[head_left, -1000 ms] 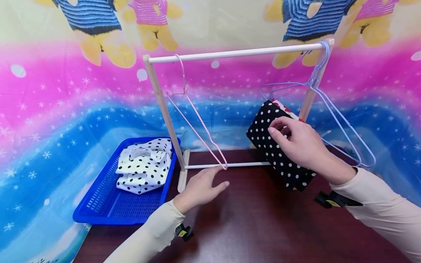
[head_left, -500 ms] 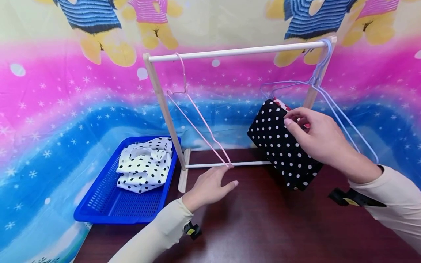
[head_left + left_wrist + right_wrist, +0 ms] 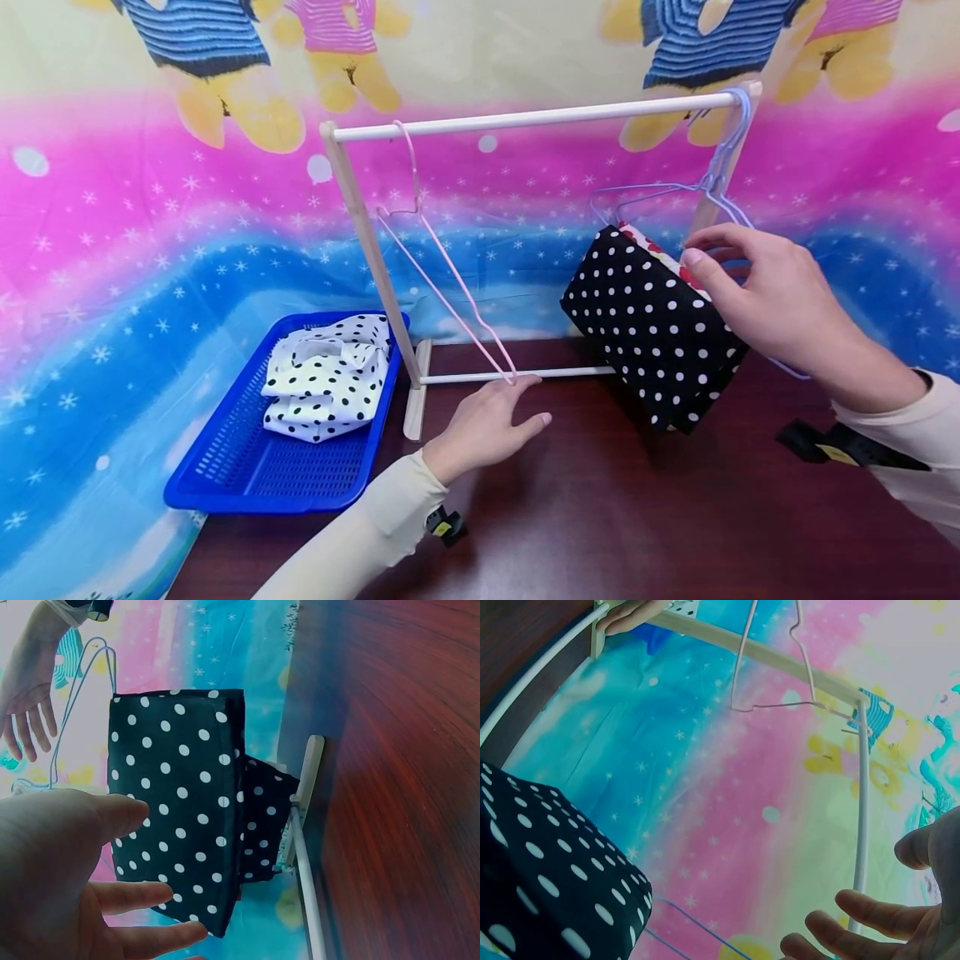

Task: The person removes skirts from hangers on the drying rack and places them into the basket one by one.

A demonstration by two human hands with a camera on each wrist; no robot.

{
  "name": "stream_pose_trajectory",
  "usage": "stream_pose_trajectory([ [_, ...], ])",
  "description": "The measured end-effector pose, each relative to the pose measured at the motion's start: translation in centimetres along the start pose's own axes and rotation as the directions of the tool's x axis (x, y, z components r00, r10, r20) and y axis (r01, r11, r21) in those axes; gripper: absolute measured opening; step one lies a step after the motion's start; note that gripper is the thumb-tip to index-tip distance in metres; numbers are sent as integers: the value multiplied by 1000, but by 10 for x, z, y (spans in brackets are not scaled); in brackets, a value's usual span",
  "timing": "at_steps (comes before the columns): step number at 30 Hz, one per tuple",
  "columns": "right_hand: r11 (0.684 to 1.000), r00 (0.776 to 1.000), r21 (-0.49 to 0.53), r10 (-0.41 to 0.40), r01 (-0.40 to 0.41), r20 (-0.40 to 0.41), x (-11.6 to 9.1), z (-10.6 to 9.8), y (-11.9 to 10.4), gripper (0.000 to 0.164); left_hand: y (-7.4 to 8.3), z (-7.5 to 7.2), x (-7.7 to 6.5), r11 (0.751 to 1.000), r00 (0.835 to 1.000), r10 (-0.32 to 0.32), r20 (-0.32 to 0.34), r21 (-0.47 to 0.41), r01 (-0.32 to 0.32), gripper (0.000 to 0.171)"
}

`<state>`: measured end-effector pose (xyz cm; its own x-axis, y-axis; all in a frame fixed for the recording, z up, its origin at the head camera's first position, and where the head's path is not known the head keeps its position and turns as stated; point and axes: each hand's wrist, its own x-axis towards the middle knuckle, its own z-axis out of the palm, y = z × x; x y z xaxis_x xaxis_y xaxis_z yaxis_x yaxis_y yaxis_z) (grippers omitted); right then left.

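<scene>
On the left part of the rack hangs a bare pink hanger [image 3: 450, 267]. My left hand [image 3: 483, 421] is at its lower corner, fingertips overlapping the wire, thumb apart. The left wrist view shows the left hand's fingers [image 3: 135, 896] extended and holding nothing. Purple hangers [image 3: 726, 158] hang at the rack's right end. A folded black cloth with white dots [image 3: 637, 317] hangs there, with a red-and-white cloth [image 3: 651, 246] behind it. My right hand [image 3: 783, 300] is beside the black cloth's upper right edge, its fingers loosely bent; nothing shows between them in the right wrist view.
The wooden rack has a white top rail [image 3: 525, 119] and a low white crossbar [image 3: 577, 372]. A blue basket [image 3: 180, 492] at left holds a white cloth with black dots [image 3: 326, 383]. Everything stands on a dark red-brown table [image 3: 585, 517] before a printed backdrop.
My right hand has moved right and a little up, from in front of the black cloth to its edge. The left hand has shifted slightly right along the pink hanger's lower corner.
</scene>
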<state>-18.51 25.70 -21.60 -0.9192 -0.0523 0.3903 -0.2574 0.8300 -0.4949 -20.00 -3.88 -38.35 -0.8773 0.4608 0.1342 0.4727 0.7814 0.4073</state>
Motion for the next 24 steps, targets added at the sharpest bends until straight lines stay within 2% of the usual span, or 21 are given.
stream_pose_trajectory([
  [6, 998, 1000, -53, 19, -19, 7, -1, -4, 7, 44, 1, -1, 1, 1000, 1000, -1, -8, -1, 1, 59],
  [17, 996, 999, -91, -16, 12, -44, -3, -5, 15, 42, 5, -1, 3, 1000, 1000, 1, 10, -11, -1, 61],
  [24, 990, 999, -137, 19, -23, -34, -4, -5, 21, 46, 9, -1, 5, 1000, 1000, 5, 21, -19, -4, 61],
])
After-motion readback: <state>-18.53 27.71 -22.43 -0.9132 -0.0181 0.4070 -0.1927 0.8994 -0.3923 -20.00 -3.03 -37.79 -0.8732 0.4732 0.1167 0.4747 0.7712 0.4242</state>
